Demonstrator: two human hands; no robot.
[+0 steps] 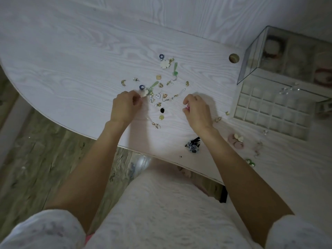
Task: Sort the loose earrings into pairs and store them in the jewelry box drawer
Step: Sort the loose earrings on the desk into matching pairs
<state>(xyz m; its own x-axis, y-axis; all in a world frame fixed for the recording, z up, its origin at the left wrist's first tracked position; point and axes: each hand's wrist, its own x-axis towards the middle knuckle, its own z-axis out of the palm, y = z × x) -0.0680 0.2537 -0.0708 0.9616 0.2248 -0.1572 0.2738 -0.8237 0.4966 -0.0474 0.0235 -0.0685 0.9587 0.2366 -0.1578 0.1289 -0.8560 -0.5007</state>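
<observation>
Several loose earrings (162,85) lie scattered in the middle of the white table (71,65): blue rings, a white flower, green drops, small gold pieces. My left hand (124,106) sits at the pile's left edge, fingers curled, pinching a white flower earring (144,93). My right hand (196,110) rests at the pile's right edge with fingers curled round something small and pink (187,107). The jewelry box (280,56) stands at the right with its gridded drawer (269,112) pulled out toward me.
Near the table's front right lie sorted pieces: a blue-and-white pair (193,146), pink discs with a cream bow (236,140), green rings (250,162), clear drops (258,146). A round cable hole (233,58) sits left of the box. The table edge curves just below my wrists.
</observation>
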